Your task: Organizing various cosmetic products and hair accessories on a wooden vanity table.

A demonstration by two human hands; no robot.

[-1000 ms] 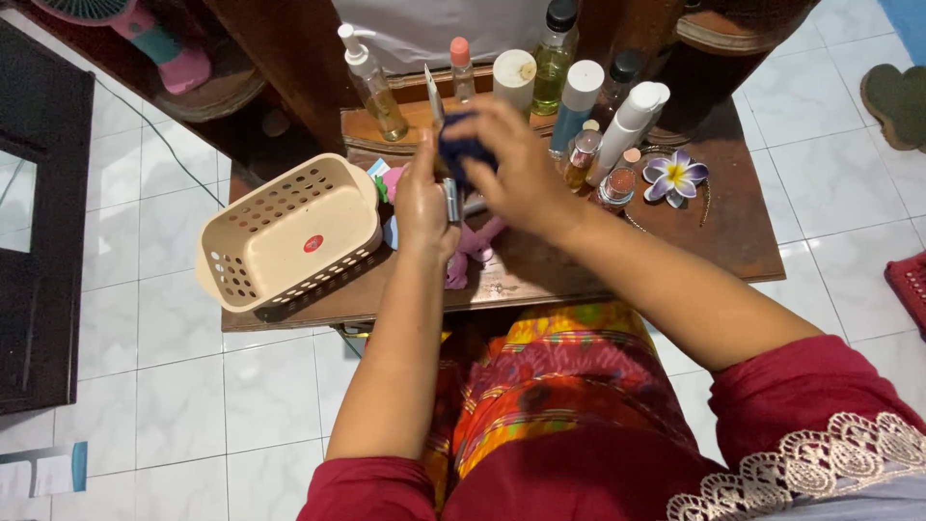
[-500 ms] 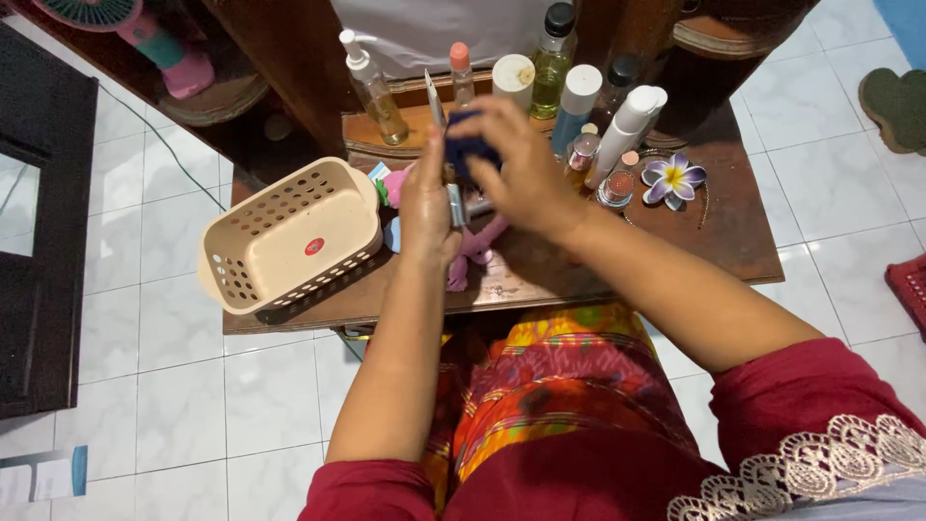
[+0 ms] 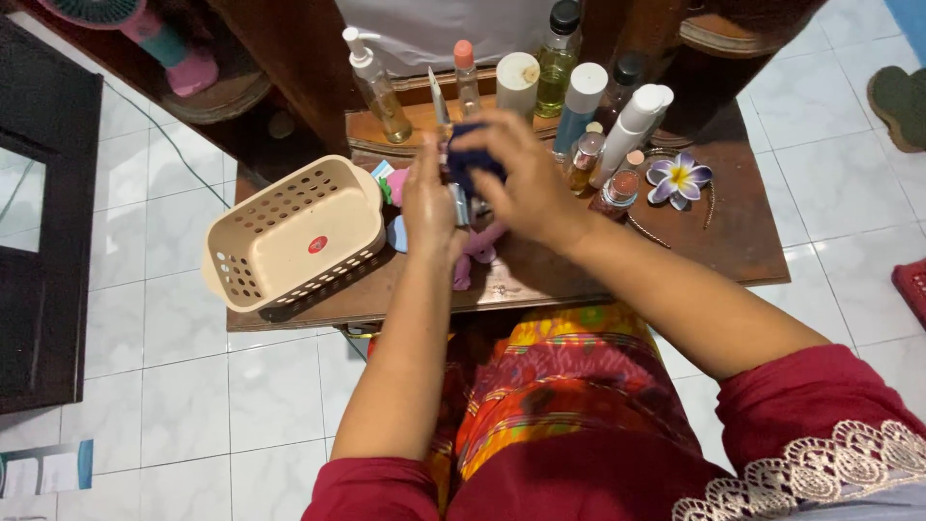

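Over a small wooden table (image 3: pixel 733 241), my left hand (image 3: pixel 427 207) grips a slim silvery tube (image 3: pixel 460 205) that stands upright between my hands. My right hand (image 3: pixel 526 183) is closed around a dark blue cloth (image 3: pixel 473 159) and presses it against the top of that tube. A thin silver blade-like piece (image 3: pixel 436 96) sticks up just behind my left hand. Pink soft items (image 3: pixel 475 246) lie on the table under my hands, partly hidden.
A beige perforated plastic basket (image 3: pixel 294 232) sits tilted at the table's left edge. Several bottles (image 3: pixel 579 106) and small jars stand along the back, with a purple-and-white flower (image 3: pixel 678 176) to the right. White tiled floor surrounds the table; a pink fan (image 3: pixel 154 39) stands far left.
My right hand has shifted slightly with the blue cloth along the tube; the view has drifted a little. The basket and bottles stay where they were.
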